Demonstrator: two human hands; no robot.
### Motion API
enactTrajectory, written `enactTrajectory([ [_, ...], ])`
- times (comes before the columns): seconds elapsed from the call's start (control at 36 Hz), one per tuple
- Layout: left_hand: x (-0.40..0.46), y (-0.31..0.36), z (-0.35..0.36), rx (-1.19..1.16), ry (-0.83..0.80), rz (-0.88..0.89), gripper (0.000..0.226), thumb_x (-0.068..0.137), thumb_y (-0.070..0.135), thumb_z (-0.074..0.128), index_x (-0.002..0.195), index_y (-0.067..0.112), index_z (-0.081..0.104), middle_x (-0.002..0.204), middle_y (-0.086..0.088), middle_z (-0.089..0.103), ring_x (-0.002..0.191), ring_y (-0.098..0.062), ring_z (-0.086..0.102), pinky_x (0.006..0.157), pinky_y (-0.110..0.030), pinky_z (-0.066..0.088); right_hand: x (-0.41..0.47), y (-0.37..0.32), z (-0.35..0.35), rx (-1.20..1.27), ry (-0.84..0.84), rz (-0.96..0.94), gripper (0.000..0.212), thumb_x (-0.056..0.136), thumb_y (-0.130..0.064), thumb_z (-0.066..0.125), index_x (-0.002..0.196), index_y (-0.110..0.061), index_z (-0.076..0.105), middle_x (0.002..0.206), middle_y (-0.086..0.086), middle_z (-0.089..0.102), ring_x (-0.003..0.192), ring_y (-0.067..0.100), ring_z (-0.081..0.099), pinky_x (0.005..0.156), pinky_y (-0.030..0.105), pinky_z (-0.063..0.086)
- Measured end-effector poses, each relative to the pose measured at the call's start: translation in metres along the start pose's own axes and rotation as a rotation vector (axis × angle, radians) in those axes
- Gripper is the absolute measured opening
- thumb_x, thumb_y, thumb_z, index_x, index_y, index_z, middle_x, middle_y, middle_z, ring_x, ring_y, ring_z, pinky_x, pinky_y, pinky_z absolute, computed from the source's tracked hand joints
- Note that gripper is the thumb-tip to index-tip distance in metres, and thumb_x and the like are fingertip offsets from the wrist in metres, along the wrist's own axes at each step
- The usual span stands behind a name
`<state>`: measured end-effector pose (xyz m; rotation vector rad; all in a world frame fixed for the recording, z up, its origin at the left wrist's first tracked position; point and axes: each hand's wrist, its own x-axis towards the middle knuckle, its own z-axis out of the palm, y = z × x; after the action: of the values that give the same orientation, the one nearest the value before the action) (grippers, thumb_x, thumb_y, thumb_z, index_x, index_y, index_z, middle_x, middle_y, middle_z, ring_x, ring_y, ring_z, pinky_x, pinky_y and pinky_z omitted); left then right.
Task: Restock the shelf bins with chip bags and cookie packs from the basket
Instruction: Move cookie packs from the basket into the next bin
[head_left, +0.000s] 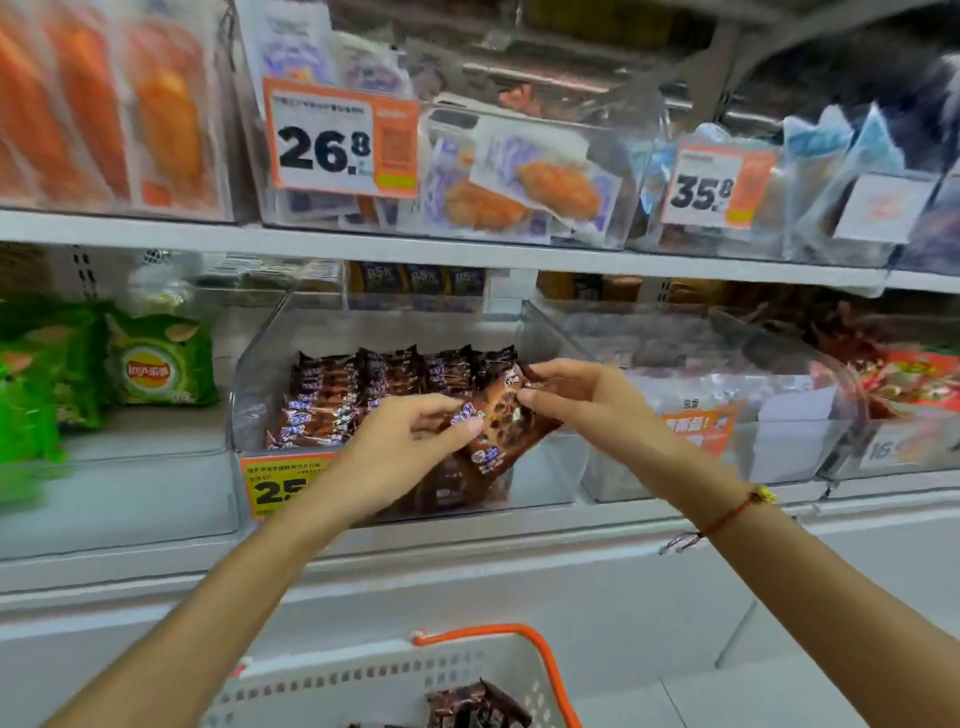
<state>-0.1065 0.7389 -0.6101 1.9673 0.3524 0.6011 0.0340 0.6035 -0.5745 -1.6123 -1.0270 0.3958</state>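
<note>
placing a brown cookie pack into the clear shelf bin

far left, green lay's chip bags (161, 364) on the same shelf. next, clear bin (249, 395) with upright rows of brown packs (363, 387), orange price tag (283, 483) on its front. left hand (400, 447) pinching the lower edge of a brown cookie pack (498, 421), held tilted over the bin's open right side. right hand (571, 389) pinching its upper corner. best stood upright against the existing row, label forward, without toppling neighbours. below, white basket (363, 680) with orange handle, more brown packs (478, 706) inside.

Both hands (415, 436) (566, 389) outstretched, fingers pinched.
</note>
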Motion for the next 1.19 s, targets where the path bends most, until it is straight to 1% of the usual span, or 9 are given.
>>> enactTrajectory([
  [0.11, 0.036, 0.015, -0.009, 0.061, 0.065, -0.027, 0.021, 0.093, 0.029, 0.06, 0.111, 0.021, 0.066, 0.108, 0.011, 0.065, 0.101, -0.003, 0.06, 0.07, -0.01, 0.05, 0.016, 0.009, -0.01, -0.316, 0.256, -0.207, 0.014, 0.09, -0.012, 0.063, 0.104, -0.014, 0.067, 0.083, -0.011, 0.065, 0.075, -0.01, 0.06, 0.067, 0.004, 0.042],
  [0.19, 0.064, 0.016, -0.001, -0.022, 0.109, -0.145, 0.035, 0.095, 0.022, 0.058, 0.127, 0.008, 0.056, 0.113, 0.0, 0.06, 0.092, -0.009, 0.06, 0.059, -0.01, 0.053, 0.028, 0.033, -0.021, -0.651, 0.419, -0.232, 0.031, 0.086, -0.017, 0.062, 0.118, -0.017, 0.061, 0.11, 0.001, 0.063, 0.107, 0.017, 0.053, 0.09, 0.026, 0.043],
  [0.33, 0.105, 0.001, 0.017, 0.028, 0.024, -0.171, 0.043, 0.095, 0.016, 0.057, 0.135, 0.006, 0.045, 0.124, -0.007, 0.056, 0.102, -0.016, 0.057, 0.074, -0.02, 0.053, 0.037, 0.062, -0.027, -0.973, 0.341, -0.147, 0.059, 0.087, -0.014, 0.059, 0.141, -0.013, 0.037, 0.134, 0.01, 0.046, 0.124, 0.028, 0.038, 0.102, 0.034, 0.032],
  [0.39, 0.117, -0.005, 0.025, 0.127, -0.03, -0.139, 0.043, 0.095, 0.017, 0.057, 0.136, 0.011, 0.044, 0.123, -0.007, 0.057, 0.102, -0.018, 0.058, 0.086, -0.03, 0.052, 0.039, 0.07, -0.029, -0.964, 0.324, -0.145, 0.062, 0.088, -0.011, 0.056, 0.145, -0.013, 0.032, 0.136, 0.01, 0.045, 0.124, 0.027, 0.039, 0.101, 0.033, 0.033],
  [0.47, 0.128, -0.016, 0.03, 0.356, -0.094, -0.095, 0.037, 0.094, 0.026, 0.059, 0.13, 0.021, 0.05, 0.125, -0.007, 0.058, 0.093, -0.018, 0.061, 0.087, -0.033, 0.05, 0.039, 0.076, -0.031, -0.899, 0.335, -0.166, 0.063, 0.088, -0.007, 0.053, 0.146, -0.015, 0.03, 0.133, 0.01, 0.049, 0.12, 0.027, 0.042, 0.096, 0.033, 0.037],
  [0.56, 0.135, -0.026, 0.028, 0.542, -0.114, -0.079, 0.034, 0.091, 0.035, 0.062, 0.123, 0.028, 0.053, 0.124, -0.002, 0.061, 0.111, -0.017, 0.059, 0.096, -0.038, 0.047, 0.04, 0.079, -0.031, -0.904, 0.336, -0.186, 0.064, 0.088, -0.006, 0.051, 0.147, -0.016, 0.028, 0.129, 0.01, 0.051, 0.118, 0.027, 0.043, 0.094, 0.034, 0.039],
  [0.86, 0.15, -0.014, 0.046, 1.188, -0.15, 0.092, 0.039, 0.097, 0.032, 0.054, 0.136, 0.035, 0.05, 0.125, -0.003, 0.063, 0.117, -0.024, 0.056, 0.085, -0.034, 0.046, 0.042, 0.085, -0.03, -0.888, 0.373, -0.217, 0.064, 0.087, -0.006, 0.051, 0.147, -0.017, 0.029, 0.122, 0.01, 0.055, 0.112, 0.026, 0.045, 0.088, 0.033, 0.038],
  [1.06, 0.155, -0.021, 0.064, 1.207, -0.124, 0.017, 0.039, 0.093, 0.032, 0.06, 0.132, 0.032, 0.056, 0.127, -0.005, 0.059, 0.121, -0.023, 0.05, 0.092, -0.034, 0.043, 0.041, 0.083, -0.03, -0.874, 0.357, -0.19, 0.066, 0.089, -0.005, 0.05, 0.149, -0.018, 0.025, 0.128, 0.008, 0.053, 0.116, 0.024, 0.043, 0.093, 0.033, 0.038],
  [1.19, 0.157, -0.023, 0.06, 1.063, -0.104, 0.083, 0.039, 0.085, 0.031, 0.071, 0.124, 0.032, 0.062, 0.124, 0.004, 0.063, 0.116, -0.019, 0.055, 0.084, -0.033, 0.045, 0.041, 0.085, -0.03, -0.881, 0.361, -0.198, 0.067, 0.088, -0.005, 0.05, 0.149, -0.019, 0.025, 0.128, 0.008, 0.054, 0.115, 0.024, 0.044, 0.092, 0.033, 0.038],
])
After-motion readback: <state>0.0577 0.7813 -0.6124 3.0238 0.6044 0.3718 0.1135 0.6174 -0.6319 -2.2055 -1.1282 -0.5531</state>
